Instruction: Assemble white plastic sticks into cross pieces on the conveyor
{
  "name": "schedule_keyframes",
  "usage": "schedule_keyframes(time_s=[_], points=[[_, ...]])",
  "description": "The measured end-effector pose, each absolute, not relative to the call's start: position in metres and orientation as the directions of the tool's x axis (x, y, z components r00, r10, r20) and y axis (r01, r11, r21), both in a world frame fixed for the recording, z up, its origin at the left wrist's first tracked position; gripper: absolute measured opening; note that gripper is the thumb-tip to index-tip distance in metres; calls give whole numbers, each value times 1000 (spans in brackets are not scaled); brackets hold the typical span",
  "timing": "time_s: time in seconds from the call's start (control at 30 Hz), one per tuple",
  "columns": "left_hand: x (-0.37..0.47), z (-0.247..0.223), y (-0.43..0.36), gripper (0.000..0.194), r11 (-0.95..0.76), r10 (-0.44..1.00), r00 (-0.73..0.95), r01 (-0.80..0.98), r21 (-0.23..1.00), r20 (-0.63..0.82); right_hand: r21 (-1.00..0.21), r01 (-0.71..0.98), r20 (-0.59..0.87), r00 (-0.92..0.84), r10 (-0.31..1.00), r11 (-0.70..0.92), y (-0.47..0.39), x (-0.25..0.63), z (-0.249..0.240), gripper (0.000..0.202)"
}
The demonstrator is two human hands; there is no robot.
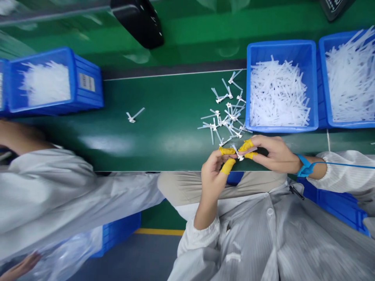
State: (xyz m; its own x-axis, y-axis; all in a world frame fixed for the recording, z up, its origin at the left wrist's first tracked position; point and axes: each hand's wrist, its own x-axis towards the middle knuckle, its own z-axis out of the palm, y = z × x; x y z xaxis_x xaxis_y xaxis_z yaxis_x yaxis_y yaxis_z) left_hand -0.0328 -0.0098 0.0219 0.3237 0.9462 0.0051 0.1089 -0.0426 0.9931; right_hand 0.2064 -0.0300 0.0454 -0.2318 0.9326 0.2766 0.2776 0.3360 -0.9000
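Observation:
Near the front edge of the green bench, my left hand (pixel 213 168) and my right hand (pixel 274 154) meet, with yellow covers on their fingertips. Between them is a small white plastic piece with thin translucent strips (pixel 240 157). My right hand pinches it between thumb and fingers, a strip lying along them. From the other side, my left fingers close on it, partly hiding it. Just beyond my hands lies a loose pile of similar white pieces with strips (pixel 230 119). A blue band with a cord (pixel 306 166) circles my right wrist.
Blue bins (pixel 282 128) of white strips stand at the right, beside another bin (pixel 322 78). Another blue bin (pixel 88 88) is at the left. One white piece (pixel 132 118) lies apart. A co-worker's grey sleeve (pixel 49 183) is at left; a black object (pixel 139 21) hangs above.

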Motion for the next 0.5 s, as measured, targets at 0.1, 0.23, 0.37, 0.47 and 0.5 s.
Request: schedule_keyframes(time_s=[0.1, 0.23, 0.37, 0.47, 0.5], points=[[-27, 23, -10, 24, 103, 948, 302, 5, 995, -100, -926, 217, 263, -221, 939, 310, -31, 205, 43, 19], [-26, 21, -3, 41, 286, 897, 379, -104, 952, -228, -964, 115, 217, -193, 957, 242, -31, 202, 39, 18], [-27, 22, 6, 51, 341, 873, 406, -110, 934, -271, -983, 22, 174, -192, 966, 182, -31, 200, 36, 17], [-26, 23, 8, 49, 344, 873, 404, -113, 932, -273, -992, -10, 126, -195, 973, 127, -31, 199, 34, 17], [-25, 23, 8, 46, 341, 876, 397, -110, 934, -273, -993, -15, 115, -195, 974, 115, -31, 199, 34, 18]])
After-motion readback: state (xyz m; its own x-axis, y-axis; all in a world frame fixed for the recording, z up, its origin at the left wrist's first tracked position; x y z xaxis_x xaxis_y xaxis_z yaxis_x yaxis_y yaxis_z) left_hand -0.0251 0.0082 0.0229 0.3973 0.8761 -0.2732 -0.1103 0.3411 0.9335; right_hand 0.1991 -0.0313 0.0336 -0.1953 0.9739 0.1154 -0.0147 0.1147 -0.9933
